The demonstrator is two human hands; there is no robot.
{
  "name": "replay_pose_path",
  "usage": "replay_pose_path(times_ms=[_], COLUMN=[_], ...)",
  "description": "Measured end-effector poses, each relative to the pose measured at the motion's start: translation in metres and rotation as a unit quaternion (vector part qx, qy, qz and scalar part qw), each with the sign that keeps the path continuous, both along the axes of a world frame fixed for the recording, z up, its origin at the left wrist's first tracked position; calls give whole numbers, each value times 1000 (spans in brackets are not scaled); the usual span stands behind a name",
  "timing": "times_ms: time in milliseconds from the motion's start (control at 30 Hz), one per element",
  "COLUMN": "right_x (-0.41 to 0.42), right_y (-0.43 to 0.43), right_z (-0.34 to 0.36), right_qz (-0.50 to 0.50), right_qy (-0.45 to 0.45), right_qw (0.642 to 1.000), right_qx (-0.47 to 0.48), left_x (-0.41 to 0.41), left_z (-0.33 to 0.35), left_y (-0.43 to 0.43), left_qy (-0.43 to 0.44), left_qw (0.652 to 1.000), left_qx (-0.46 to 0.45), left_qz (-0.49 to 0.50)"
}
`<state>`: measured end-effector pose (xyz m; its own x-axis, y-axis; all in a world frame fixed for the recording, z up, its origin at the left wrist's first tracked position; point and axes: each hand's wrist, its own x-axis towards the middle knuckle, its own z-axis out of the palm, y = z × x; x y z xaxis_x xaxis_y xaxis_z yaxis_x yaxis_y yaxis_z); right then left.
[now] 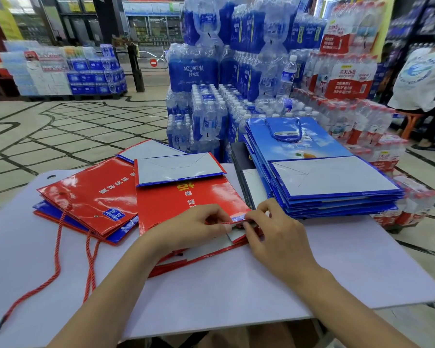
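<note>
Red bag (186, 202) lies flat in the middle of the table (236, 292), its folded white-and-blue bottom pointing away from me and its open end towards me. I have both hands on its right-hand corner at that open end. My left hand (194, 224) has its fingers curled in, pinching the bag's edge. My right hand (274, 234) meets it from the other side, thumb and fingertips nipped narrowly on the same edge. A short bit of red cord (224, 223) shows between the two sets of fingertips; I cannot tell which hand, if either, has hold of it.

Just left of the bag, partly under it, sits a pile of red bags (93, 197) with long cords (58, 247) trailing over the table. To the right, close by, is a stack of blue bags (332, 182). Beyond the table stand packs of bottled water (206, 114).
</note>
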<state>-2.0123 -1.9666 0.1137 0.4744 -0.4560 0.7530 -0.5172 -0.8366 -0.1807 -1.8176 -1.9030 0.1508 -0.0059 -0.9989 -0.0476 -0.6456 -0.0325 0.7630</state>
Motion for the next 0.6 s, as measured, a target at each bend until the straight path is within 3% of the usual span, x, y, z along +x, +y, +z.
replay_pose_path(times_ms=[133,600], right_x=[-1,-2], right_y=[1,4], right_z=[1,1], right_qz=[12,47], right_qy=[17,85], right_qw=[1000,992], right_qx=[5,78], left_x=[4,-1], left_z=[-1,-1], left_y=[1,-16], left_qy=[49,-41], left_qw=[999,989], left_qx=[10,-53], left_qz=[19,132])
